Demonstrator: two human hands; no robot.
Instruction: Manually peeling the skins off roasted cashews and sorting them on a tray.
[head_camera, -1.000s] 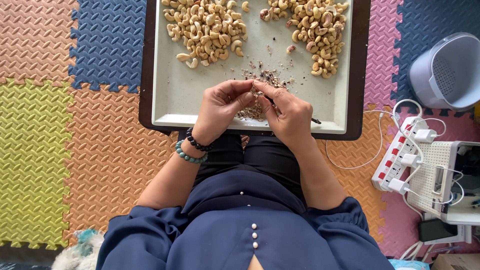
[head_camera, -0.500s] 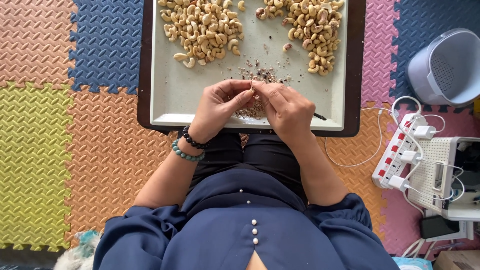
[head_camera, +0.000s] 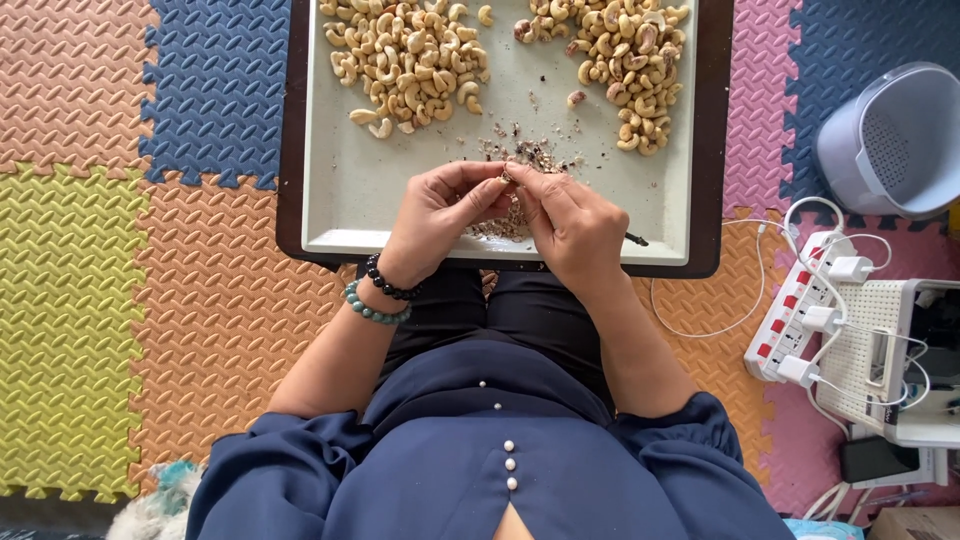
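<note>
A small pale cashew nut (head_camera: 507, 179) with a scrap of brown skin on it is pinched between the fingertips of both hands, held low over the near middle of the tray.

Going from the left: the floor (head_camera: 130, 300) is covered in interlocking foam mats of orange, blue, yellow and pink. On them sits a shallow rectangular pale-grey tray (head_camera: 350, 190), resting on a dark brown board (head_camera: 288, 150) that shows as a border around it. At the tray's far left lies a heap of clean, cream-coloured peeled cashews (head_camera: 405, 65). The left hand (head_camera: 435, 218), with 2 bead bracelets at the wrist, 1 black (head_camera: 385, 282) and 1 green (head_camera: 368, 306), is closed on the nut from the left. The right hand (head_camera: 572, 222) grips it from the right and also seems to hold a thin dark tool (head_camera: 634, 239), only its end showing past the palm. Under the hands lies a scatter of brown skin flakes (head_camera: 525, 155), probably why the nut is held just there: the peelings drop onto the tray. At the far right of the tray is a second heap of browner cashews with skin on (head_camera: 630, 60), kept apart from the clean ones.

Right of the tray, on the floor, stand a pale grey plastic bucket (head_camera: 890, 140), a white power strip with red switches (head_camera: 800, 320) with white plugs and cables, and a white perforated box (head_camera: 880, 360). No labels can be made out.
</note>
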